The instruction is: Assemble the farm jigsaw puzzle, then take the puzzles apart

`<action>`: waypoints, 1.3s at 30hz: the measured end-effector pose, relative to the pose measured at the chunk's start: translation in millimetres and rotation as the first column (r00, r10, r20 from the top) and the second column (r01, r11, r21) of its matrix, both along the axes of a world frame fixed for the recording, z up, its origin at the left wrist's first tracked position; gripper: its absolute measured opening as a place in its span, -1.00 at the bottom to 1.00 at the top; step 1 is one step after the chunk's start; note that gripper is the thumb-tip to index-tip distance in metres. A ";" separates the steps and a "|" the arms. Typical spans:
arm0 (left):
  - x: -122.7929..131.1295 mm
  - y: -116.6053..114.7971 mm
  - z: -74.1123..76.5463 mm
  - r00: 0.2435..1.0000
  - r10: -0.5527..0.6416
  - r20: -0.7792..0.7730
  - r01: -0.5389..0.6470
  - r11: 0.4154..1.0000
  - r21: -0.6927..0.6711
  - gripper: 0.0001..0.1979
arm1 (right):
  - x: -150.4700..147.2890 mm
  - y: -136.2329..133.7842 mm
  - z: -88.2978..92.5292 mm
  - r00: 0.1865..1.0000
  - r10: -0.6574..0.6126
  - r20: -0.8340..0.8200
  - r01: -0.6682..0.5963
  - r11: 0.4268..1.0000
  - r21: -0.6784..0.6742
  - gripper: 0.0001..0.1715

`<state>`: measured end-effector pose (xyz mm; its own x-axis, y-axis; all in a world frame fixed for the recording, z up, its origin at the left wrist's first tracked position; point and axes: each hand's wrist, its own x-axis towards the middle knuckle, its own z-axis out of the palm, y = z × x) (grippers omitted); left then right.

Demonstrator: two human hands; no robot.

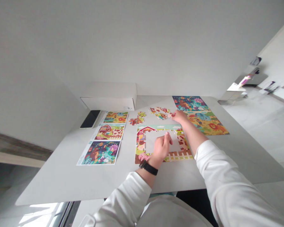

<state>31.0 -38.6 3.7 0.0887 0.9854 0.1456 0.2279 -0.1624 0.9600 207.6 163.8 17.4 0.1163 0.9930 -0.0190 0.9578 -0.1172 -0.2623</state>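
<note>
A farm jigsaw puzzle [142, 142] with a red barn lies on the white table [61, 170]; its border is joined and its middle is bare. My left hand [160, 148], with a black watch on the wrist, rests loosely curled on the puzzle's lower middle, nothing visible in it. My right hand [179, 116] reaches to the far side and its fingers are closed at the edge of a pile of loose puzzle pieces [160, 113]. A few more loose pieces [137, 119] lie left of that pile.
Two finished puzzles [200, 115] lie at the far right. Three picture cards [107, 137] lie in a column on the left. A white box [109, 96] and a black phone [90, 119] sit at the back left. The wall is close behind.
</note>
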 end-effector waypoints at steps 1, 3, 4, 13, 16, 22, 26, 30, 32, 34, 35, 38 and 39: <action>0.1 0.3 0.0 1.000 0.010 -0.002 -0.010 1.000 -0.008 -0.20 | 2.2 -1.4 -1.4 0.999 -0.012 -0.052 0.014 0.999 0.033 -0.64; 0.3 1.2 0.0 1.000 0.019 -0.002 -0.019 1.000 -0.020 -0.20 | 7.7 -6.7 -1.7 0.982 -0.027 -0.188 0.042 0.996 0.073 -0.74; 0.3 1.8 -0.2 1.000 0.018 0.001 -0.018 1.000 -0.025 -0.20 | 10.6 -10.7 -0.1 0.961 -0.024 -0.275 0.049 0.995 0.085 -0.80; -4.6 11.9 -1.0 0.996 0.064 0.061 -0.068 0.996 0.063 -0.46 | 26.2 -111.2 35.0 0.498 0.210 -0.841 -0.071 0.977 0.202 -0.59; -5.3 16.8 0.0 0.981 0.093 0.171 -0.099 0.995 0.032 -0.61 | 21.2 -147.6 32.9 0.447 0.230 -0.864 -0.088 0.973 0.213 -0.53; -6.5 21.5 -6.5 0.973 -0.001 0.232 0.013 0.998 -0.054 -0.58 | 16.9 -166.5 5.3 0.371 0.178 -0.911 -0.080 0.984 0.160 -0.39; -10.2 23.9 -15.0 0.969 -0.003 0.246 0.015 0.999 -0.046 -0.55 | 19.4 -161.3 -5.1 0.347 0.146 -0.927 0.000 0.988 0.155 -0.36; -13.5 26.4 -16.2 0.971 0.023 0.239 -0.008 0.998 -0.067 -0.52 | 19.2 -157.8 -6.8 0.370 0.118 -0.921 0.057 0.987 0.149 -0.31; -14.2 26.3 -14.2 0.970 0.039 0.240 -0.021 0.997 -0.074 -0.51 | 17.5 -158.3 -7.3 0.385 0.144 -0.912 0.032 0.985 0.169 -0.34; -14.0 25.5 -11.9 0.971 0.046 0.235 -0.028 0.997 -0.077 -0.51 | 15.3 -160.3 -7.9 0.398 0.182 -0.899 -0.006 0.981 0.195 -0.40; -13.7 25.0 -10.8 0.972 0.047 0.229 -0.030 0.997 -0.077 -0.51 | 14.2 -161.6 -8.1 0.403 0.195 -0.894 -0.028 0.979 0.201 -0.43; -13.8 24.3 -7.6 0.976 0.047 0.214 -0.035 0.998 -0.061 -0.55 | 12.2 -164.7 -7.9 0.402 0.208 -0.892 -0.065 0.978 0.199 -0.47; -14.7 24.6 -6.2 0.975 0.058 0.216 -0.048 0.998 -0.051 -0.58 | 12.4 -164.9 -7.5 0.394 0.214 -0.894 -0.063 0.977 0.206 -0.48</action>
<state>16.2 -14.0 -2.6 0.0075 0.9939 0.1104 0.0200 -0.1105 0.9937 220.0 -1.1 9.9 -0.0343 0.9951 0.0930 0.1443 0.0970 -0.9848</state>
